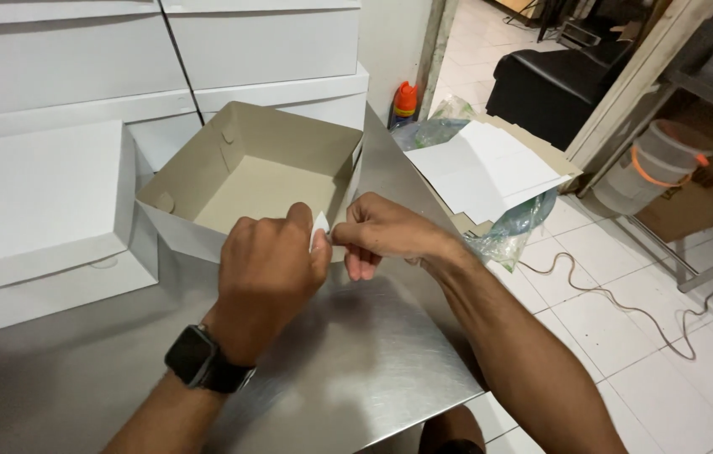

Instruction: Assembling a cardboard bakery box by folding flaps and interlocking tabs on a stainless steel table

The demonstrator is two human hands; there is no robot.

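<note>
An open cardboard box (247,181), white outside and brown inside, sits on a steel table (348,361). My left hand (268,269), with a black watch on its wrist, and my right hand (377,231) meet at the box's near corner. Both pinch a small white flap (319,225) of the box between thumb and fingers. The corner itself is hidden behind my hands.
Stacks of closed white boxes (37,202) fill the table's left and back. Flat white cardboard sheets (483,168) lie on a plastic bag to the right. On the tiled floor are a cable (617,298), a white bucket (655,164) and a black seat (554,80).
</note>
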